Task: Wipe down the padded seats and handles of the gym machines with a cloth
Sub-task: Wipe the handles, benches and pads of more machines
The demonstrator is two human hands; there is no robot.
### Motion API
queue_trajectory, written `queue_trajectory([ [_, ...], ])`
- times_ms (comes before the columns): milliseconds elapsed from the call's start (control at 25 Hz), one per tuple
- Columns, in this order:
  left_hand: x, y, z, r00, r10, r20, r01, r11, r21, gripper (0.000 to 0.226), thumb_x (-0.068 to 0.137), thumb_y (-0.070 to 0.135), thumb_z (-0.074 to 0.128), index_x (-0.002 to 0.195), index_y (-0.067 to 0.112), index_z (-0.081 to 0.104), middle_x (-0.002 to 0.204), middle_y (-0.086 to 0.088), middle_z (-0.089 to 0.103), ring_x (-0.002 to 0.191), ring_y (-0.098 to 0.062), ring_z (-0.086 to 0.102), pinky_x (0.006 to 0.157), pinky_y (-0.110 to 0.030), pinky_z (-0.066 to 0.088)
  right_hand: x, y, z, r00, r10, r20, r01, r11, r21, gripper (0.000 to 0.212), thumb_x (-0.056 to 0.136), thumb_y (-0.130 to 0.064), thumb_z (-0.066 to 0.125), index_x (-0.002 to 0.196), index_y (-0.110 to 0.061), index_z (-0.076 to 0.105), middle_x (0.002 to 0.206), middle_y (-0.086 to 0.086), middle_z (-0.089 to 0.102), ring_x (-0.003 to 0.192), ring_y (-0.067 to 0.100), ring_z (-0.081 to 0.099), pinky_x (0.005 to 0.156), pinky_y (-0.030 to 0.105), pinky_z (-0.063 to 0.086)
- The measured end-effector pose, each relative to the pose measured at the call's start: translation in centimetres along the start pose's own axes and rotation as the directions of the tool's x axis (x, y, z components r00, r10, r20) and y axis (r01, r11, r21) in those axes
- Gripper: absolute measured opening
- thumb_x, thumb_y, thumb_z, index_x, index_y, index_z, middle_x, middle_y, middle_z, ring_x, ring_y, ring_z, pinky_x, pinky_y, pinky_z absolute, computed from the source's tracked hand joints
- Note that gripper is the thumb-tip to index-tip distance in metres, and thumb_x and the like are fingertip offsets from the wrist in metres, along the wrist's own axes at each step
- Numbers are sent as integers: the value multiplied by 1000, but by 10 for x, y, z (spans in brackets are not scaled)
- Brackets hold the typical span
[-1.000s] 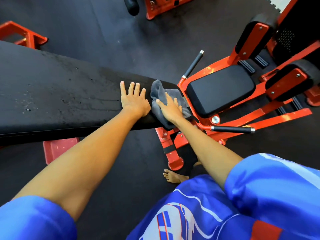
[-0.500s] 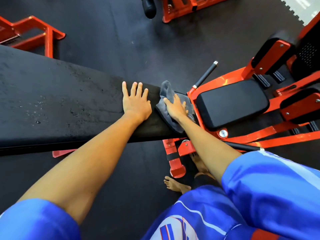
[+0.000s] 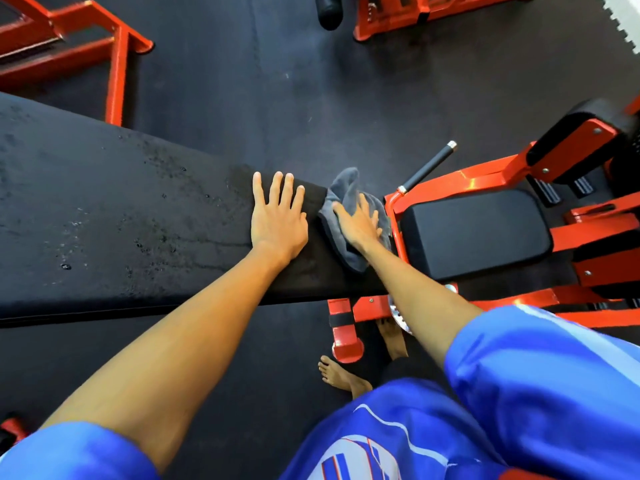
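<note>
1. Pressing the grey cloth [image 3: 343, 185] onto the right end of the long black pad [image 3: 121, 220] with the right hand [image 3: 358, 225], fingers spread straight over it, not curled round.
2. Bracing with the left hand [image 3: 278, 220], laid flat on the pad just left of the cloth, fingers straight, holding nothing.
3. Running left to right across the view, with droplets scattered over the left stretch; probably the larger part left to wipe.
4. Sweeping leftward along that axis would meet the left hand first, so likely shifting or lifting it.
5. Just right of the pad's end: the small seat pad [image 3: 474, 233] and a black handle [image 3: 429, 166], nearer the right hand.
</note>
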State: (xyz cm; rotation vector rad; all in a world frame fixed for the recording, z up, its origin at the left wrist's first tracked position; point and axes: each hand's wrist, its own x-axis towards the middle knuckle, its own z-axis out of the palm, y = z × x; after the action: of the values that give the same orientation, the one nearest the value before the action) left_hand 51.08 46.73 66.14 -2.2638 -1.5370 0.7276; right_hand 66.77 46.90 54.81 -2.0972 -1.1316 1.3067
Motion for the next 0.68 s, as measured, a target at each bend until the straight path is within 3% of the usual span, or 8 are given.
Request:
queue_trajectory([
  [120,0,2,2,1000,2,-6,-2,1000,10,63,107,45,7,163,19,4,171,-12,-1,157,-34,-5,120,-68,-1,-26,-27,6,982,-166,91,168,986,-5,72,104,-56,41,165,-35,9,174,-7,8,160,26,-7,127,55,-4],
  [240,0,2,4,1000,-1,-25,2,1000,24,63,107,46,7,163,18,2,171,-13,-2,157,-34,-5,120,-68,0,-66,3,9,942,-316,108,323,945,-56,76,103,-52,43,165,-36,3,174,-5,7,160,22,-6,129,52,-2],
  [360,1,3,2,1000,-17,-22,17,1000,-4,62,107,46,10,163,19,4,171,-12,-1,157,-34,-4,120,-67,-1,-53,28,-17,959,-239,151,260,956,-136,81,102,-53,49,166,-28,6,173,6,10,160,26,2,128,54,2],
  [480,1,5,3,999,-28,-25,28,1000,-4,63,107,46,10,164,20,5,171,-12,0,157,-34,-4,120,-67,-2,-18,8,-39,972,-110,209,123,991,-49,83,101,-56,53,166,-28,9,174,2,7,159,27,6,128,54,4],
  [560,2,5,2,999,-28,-26,28,1000,-12,63,107,46,9,164,20,5,171,-13,0,157,-34,-4,120,-67,-1,7,-25,-34,971,-121,207,134,990,-47,76,99,-61,50,163,-26,27,171,6,21,157,29,14,127,55,7],
  [680,3,6,1,999,-29,-27,29,999,-23,63,106,46,8,163,19,5,171,-12,1,157,-35,-3,120,-67,0,22,-66,-18,936,-296,191,321,939,-120,58,92,-62,42,131,-24,63,140,8,62,137,31,50,118,52,29],
])
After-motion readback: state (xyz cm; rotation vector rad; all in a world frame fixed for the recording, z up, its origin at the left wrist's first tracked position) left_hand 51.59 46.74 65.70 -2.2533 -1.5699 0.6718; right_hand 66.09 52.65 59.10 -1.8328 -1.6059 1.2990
